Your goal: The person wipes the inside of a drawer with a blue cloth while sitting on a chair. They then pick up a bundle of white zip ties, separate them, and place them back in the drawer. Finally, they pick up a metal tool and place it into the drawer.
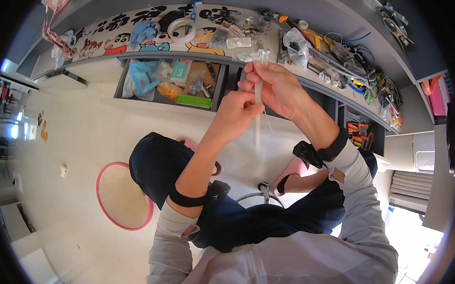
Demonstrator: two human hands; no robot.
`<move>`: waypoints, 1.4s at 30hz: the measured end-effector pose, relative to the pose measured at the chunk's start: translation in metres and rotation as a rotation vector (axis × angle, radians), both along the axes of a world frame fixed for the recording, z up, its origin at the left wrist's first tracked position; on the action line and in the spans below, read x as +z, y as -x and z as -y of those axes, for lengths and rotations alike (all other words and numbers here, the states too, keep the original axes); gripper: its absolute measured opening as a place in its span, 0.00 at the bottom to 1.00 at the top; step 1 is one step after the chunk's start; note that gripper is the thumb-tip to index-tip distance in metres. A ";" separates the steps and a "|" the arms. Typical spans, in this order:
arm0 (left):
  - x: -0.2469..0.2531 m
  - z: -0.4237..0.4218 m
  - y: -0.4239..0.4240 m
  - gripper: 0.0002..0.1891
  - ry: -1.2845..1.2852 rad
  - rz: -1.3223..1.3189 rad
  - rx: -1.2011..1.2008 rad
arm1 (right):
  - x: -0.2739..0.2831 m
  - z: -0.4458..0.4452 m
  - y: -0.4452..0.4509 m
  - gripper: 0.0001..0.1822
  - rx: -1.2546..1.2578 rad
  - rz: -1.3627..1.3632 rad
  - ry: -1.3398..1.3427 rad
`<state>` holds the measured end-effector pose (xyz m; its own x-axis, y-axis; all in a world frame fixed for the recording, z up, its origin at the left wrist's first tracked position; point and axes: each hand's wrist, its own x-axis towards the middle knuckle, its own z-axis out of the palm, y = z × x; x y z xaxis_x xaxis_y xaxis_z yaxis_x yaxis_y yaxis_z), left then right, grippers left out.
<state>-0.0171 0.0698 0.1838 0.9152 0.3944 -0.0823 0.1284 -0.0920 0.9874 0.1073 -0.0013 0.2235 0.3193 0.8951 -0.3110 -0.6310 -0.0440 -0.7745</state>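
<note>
A bundle of clear plastic cable ties (257, 92) hangs upright between my hands, heads at the top and thin tails spreading below. My left hand (234, 113) pinches the bundle around its middle. Higher up, the fingers of my right hand (276, 84) close on it just under the heads. Behind the hands is the front edge of the worktop (164, 54). An open drawer (150, 97) to the left holds a blue plastic bag (144, 77), a green box (193, 101) and small packets.
A roll of tape (181, 30), a blue cloth (144, 31) and piles of cables (354, 58) lie on the worktop. Another open drawer with orange-handled tools (358, 131) is at the right. A pink-rimmed round bin (125, 196) stands on the floor.
</note>
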 end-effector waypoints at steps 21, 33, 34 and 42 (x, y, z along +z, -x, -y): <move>-0.016 0.005 0.002 0.11 0.928 0.055 0.138 | -0.024 -0.030 0.007 0.08 -0.146 -0.048 0.049; -0.009 -0.009 0.001 0.12 1.022 0.159 0.340 | -0.087 -0.043 -0.144 0.09 -0.086 1.903 0.427; -0.007 -0.010 0.001 0.12 1.020 0.156 0.357 | -0.095 -0.049 -0.147 0.08 -0.066 1.982 0.497; -0.002 -0.012 0.001 0.11 1.036 0.248 0.361 | -0.111 -0.058 -0.154 0.06 -0.135 1.876 0.630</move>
<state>-0.0177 0.0819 0.1816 0.7977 0.4868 -0.3560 -0.2290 0.7906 0.5679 0.2611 0.0562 0.1122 0.6094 0.7589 0.2294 0.7904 -0.5588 -0.2512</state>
